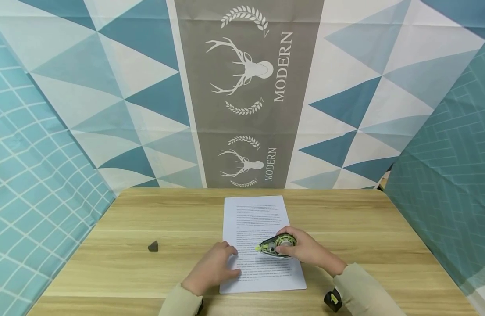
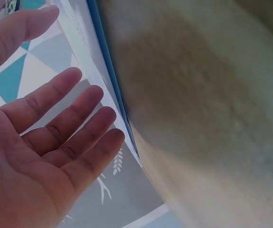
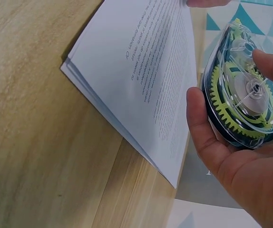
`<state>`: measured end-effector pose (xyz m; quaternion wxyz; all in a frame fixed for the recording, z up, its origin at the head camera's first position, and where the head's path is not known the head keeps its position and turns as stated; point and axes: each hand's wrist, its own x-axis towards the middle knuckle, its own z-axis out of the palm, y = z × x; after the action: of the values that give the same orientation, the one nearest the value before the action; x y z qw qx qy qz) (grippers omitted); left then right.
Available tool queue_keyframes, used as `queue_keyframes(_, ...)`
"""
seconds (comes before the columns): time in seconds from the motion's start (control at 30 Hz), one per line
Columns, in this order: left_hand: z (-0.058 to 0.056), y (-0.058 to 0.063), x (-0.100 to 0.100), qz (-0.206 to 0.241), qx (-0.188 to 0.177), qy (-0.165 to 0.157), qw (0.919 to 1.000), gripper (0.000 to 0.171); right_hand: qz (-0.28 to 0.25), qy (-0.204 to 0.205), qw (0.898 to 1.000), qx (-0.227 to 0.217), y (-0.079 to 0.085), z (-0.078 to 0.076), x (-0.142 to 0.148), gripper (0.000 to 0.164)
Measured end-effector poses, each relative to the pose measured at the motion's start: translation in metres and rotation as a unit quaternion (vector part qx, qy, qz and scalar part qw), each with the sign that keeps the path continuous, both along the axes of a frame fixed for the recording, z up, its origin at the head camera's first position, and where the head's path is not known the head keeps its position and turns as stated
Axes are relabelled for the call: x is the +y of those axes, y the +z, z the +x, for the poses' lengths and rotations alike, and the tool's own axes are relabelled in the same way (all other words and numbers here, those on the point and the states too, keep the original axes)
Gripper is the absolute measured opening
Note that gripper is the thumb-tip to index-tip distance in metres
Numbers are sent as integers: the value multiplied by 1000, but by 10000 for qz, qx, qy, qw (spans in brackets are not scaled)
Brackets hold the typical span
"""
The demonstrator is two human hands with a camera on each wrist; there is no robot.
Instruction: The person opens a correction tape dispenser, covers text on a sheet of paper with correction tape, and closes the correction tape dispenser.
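Note:
A stack of printed paper lies on the wooden table. Over its right half, my right hand grips a correction tape dispenser, its tip pointing left over the text. Yellow-green gear teeth show through the clear casing of the dispenser in the right wrist view, with a thumb and fingers around it. At the stack's left edge is my left hand, thumb apart from the fingers, holding nothing. The left wrist view shows those fingers loosely extended beside the paper edge.
A small dark angular piece lies on the table to the left of the paper. Near the right sleeve is a black device with a yellow mark. Patterned cloth hangs behind the table, with teal cloth at both sides.

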<state>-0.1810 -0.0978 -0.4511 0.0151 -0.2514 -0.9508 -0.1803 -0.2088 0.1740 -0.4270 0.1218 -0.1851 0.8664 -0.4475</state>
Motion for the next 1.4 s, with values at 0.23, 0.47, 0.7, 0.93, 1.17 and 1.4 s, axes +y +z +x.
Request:
queue_keyframes(0.23, 0, 1, 4, -262, 3, -103, 9996, 42, 23, 30, 10000, 1, -1, -1, -2, 28)
queue_keyframes(0.47, -2, 3, 4, -501, 61, -288, 9983, 43, 61, 8, 10000, 68, -4, -2, -1, 27)
queue_keyframes(0.7, -6, 4, 1, -639, -42, -521, 9966, 43, -24, -26, 10000, 43, -6, -2, 1, 28)
queue_keyframes(0.93, -6, 8, 0, -714, -81, -708, 9949, 46, 40, 22, 10000, 34, -8, -2, 2, 27)
queue_keyframes(1.17, -7, 12, -1, -815, -148, -889, 9926, 45, 16, 9, 10000, -86, -9, -3, 1, 26)
queue_keyframes(1.4, -10, 12, -4, -844, -270, -1057, 9904, 46, 75, 14, 10000, -46, -9, -3, 1, 26)
